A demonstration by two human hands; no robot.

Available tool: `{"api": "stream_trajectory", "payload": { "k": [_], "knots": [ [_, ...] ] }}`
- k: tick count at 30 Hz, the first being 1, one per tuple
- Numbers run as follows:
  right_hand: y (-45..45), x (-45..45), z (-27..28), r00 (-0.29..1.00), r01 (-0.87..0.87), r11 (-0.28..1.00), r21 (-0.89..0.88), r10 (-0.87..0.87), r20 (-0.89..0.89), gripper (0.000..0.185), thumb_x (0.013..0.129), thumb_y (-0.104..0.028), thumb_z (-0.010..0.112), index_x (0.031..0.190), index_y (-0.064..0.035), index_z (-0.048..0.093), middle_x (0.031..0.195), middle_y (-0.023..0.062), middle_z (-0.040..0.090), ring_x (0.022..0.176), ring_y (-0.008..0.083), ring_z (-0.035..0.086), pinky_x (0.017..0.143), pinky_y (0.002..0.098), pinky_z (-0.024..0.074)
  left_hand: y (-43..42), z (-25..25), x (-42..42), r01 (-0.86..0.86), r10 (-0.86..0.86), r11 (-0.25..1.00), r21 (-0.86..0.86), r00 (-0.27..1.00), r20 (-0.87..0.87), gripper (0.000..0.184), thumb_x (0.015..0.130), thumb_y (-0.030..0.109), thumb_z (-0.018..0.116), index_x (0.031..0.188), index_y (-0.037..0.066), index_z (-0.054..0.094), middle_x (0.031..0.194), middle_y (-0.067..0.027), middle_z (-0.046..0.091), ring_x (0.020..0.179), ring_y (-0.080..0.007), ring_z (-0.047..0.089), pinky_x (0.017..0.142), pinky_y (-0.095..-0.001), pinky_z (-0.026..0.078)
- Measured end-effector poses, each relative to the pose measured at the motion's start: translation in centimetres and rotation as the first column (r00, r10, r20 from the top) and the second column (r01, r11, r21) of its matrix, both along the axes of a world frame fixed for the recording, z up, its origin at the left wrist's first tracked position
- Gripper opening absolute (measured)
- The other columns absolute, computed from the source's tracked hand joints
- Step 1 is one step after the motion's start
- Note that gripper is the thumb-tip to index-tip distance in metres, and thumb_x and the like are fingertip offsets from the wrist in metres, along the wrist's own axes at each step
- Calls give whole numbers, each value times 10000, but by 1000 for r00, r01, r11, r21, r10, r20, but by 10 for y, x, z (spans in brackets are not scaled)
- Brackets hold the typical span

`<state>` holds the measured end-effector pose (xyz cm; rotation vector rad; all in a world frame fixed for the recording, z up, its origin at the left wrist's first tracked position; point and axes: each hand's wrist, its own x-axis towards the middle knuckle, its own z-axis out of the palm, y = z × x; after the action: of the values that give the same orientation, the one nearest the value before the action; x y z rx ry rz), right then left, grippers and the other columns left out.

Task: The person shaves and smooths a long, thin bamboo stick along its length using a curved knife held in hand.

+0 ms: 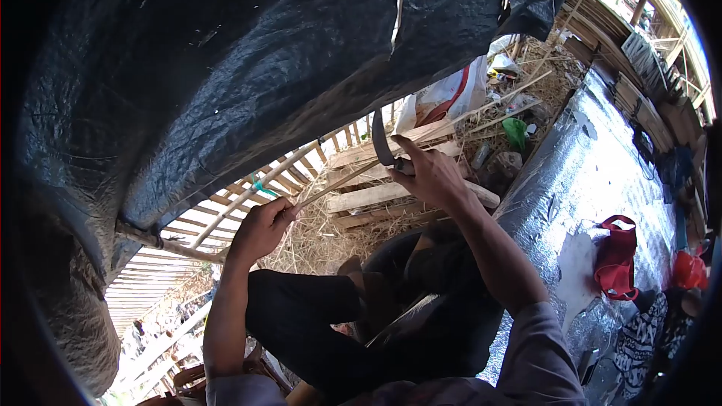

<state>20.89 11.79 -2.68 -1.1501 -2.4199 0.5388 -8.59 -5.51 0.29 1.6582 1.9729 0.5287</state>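
Note:
My left hand (261, 231) is closed around one end of a thin bamboo strip (336, 185), which slants up to the right toward my other hand. In my right hand (438, 177) is a knife (381, 139) with a dark curved blade pointing up and away. Its handle is mostly hidden by my fingers, and my index finger is stretched out. The blade's lower part lies close to the strip; whether they touch I cannot tell. Both hands are above my bent legs (301, 312) in dark trousers.
A black plastic sheet (248, 68) hangs low ahead. Wooden planks (368, 199) lie on straw beyond my knees, near litter and a white sack (470, 90). Slatted bamboo fencing (162, 278) stands left. To the right, a silvery covered surface (549, 188) carries a red cloth item (617, 259).

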Motion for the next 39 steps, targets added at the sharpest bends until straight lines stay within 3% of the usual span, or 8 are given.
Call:
{"api": "stream_trajectory", "payload": {
  "k": [4, 10, 13, 23, 28, 35, 39],
  "knots": [
    [2, -2, -9, 1000, -15, 1000, 10, 15, 14, 542, 848, -379, 715, 1288, -100, 565, 740, 148, 709, 716, 362, 697, 674, 476, 547, 4, 1, 1, 1, 1, 999, -42, 998, 59, 312, 986, 332, 593, 947, 26, 640, 694, -112, 607, 624, -185, 542, 622, -352, 427],
    [9, 3, -17, 999, -11, 1000, 18, 12, -40, 433, 850, -375, 710, 1153, -74, 642, 753, 127, 717, 738, 351, 699, 684, 460, 550, 5, -5, -3, 29, -26, 998, -59, 998, 51, 351, 986, 363, 587, 934, 20, 640, 678, -103, 594, 615, -181, 528, 614, -346, 419],
    [10, 7, -11, 998, -7, 999, -48, 4, -67, 421, 846, -381, 714, 1132, -80, 648, 771, 139, 715, 749, 353, 697, 686, 456, 551, 6, -2, -3, 13, -10, 994, -107, 999, 32, 378, 984, 391, 584, 936, 20, 641, 661, -99, 576, 607, -176, 512, 609, -344, 413],
    [17, 14, -16, 997, -14, 1000, -26, 12, -72, 364, 840, -359, 725, 1069, -84, 660, 760, 142, 703, 751, 356, 695, 689, 454, 549, 9, 0, 3, 18, -10, 994, -109, 998, 70, 385, 986, 395, 585, 940, 17, 643, 631, -62, 537, 599, -153, 482, 601, -334, 401],
    [14, 13, -5, 998, 6, 988, -155, -15, -57, 351, 818, -317, 733, 1060, -73, 663, 866, 157, 720, 847, 371, 695, 753, 458, 548, 8, -4, 0, 28, -22, 997, -70, 997, 80, 387, 983, 398, 588, 934, 18, 643, 625, -58, 531, 594, -147, 476, 600, -331, 400],
    [16, 12, -9, 992, -46, 987, -155, 27, -119, 357, 822, -310, 749, 1070, -67, 667, 905, 158, 725, 874, 345, 699, 756, 427, 550, 5, -3, -2, 21, -14, 996, -91, 997, 70, 365, 991, 380, 579, 978, 21, 645, 749, -97, 636, 703, -171, 596, 690, -345, 468],
    [20, 8, -12, 991, -58, 987, -147, 39, -126, 351, 835, -306, 747, 1043, -39, 654, 858, 143, 711, 861, 348, 694, 745, 422, 531, 5, 3, -1, 29, -18, 990, -135, 997, 81, 357, 993, 379, 575, 959, 30, 645, 719, -87, 626, 642, -166, 581, 632, -348, 454]
  ]
}}
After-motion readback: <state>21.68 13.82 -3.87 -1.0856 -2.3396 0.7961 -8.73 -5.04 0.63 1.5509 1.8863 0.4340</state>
